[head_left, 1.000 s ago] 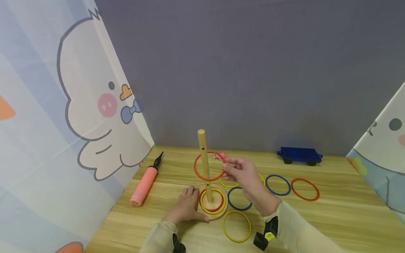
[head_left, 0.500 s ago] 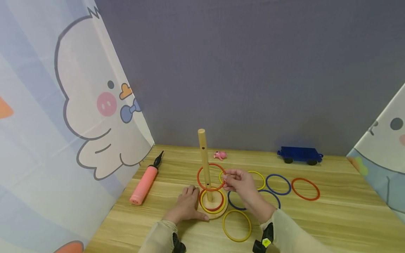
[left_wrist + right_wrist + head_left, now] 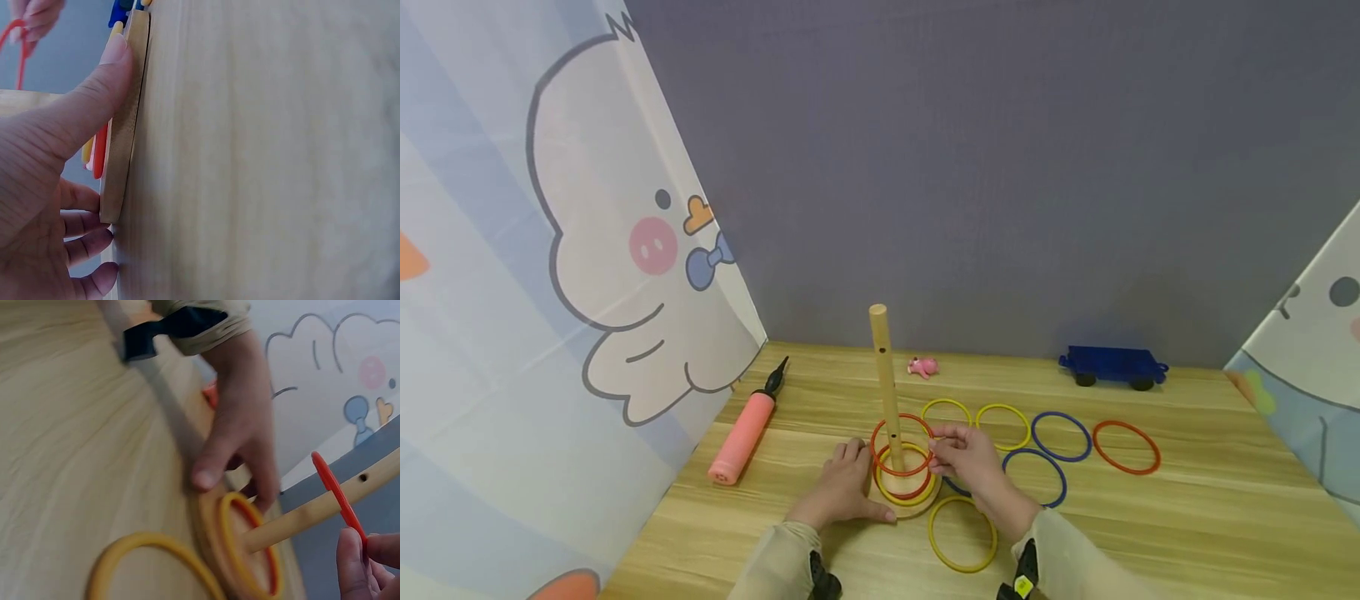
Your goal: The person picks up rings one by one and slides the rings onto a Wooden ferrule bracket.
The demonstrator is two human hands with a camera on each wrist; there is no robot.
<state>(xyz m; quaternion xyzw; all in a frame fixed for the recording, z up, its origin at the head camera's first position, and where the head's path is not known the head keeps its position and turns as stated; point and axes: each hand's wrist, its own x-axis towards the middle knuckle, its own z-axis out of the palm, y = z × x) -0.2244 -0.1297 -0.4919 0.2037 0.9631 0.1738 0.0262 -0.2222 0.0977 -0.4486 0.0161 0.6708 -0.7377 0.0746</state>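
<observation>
A wooden ring-toss stand [image 3: 883,367] rises from a round base, its post passing through a red ring and a yellow ring [image 3: 882,492] at the bottom. My left hand [image 3: 842,487] holds the base by its edge; in the left wrist view the thumb [image 3: 94,94] lies along the rim, with the fingers farther round it. With thumb and fingertips, my right hand [image 3: 973,462] pinches another red ring [image 3: 874,433]. That ring encircles the lower post, above the two lower rings. The right wrist view shows the pinched red ring [image 3: 337,490] around the post.
Several yellow rings [image 3: 964,570] and blue rings [image 3: 1064,483] lie right of the stand, with a red ring [image 3: 1157,458] beyond. A pink hand pump [image 3: 743,437] lies left. At the back are a small pink figure [image 3: 923,367] and a blue toy wagon [image 3: 1112,364].
My right hand has lowered the pinched red ring along the post, from about mid-height to just above the base. The left hand stays on the base.
</observation>
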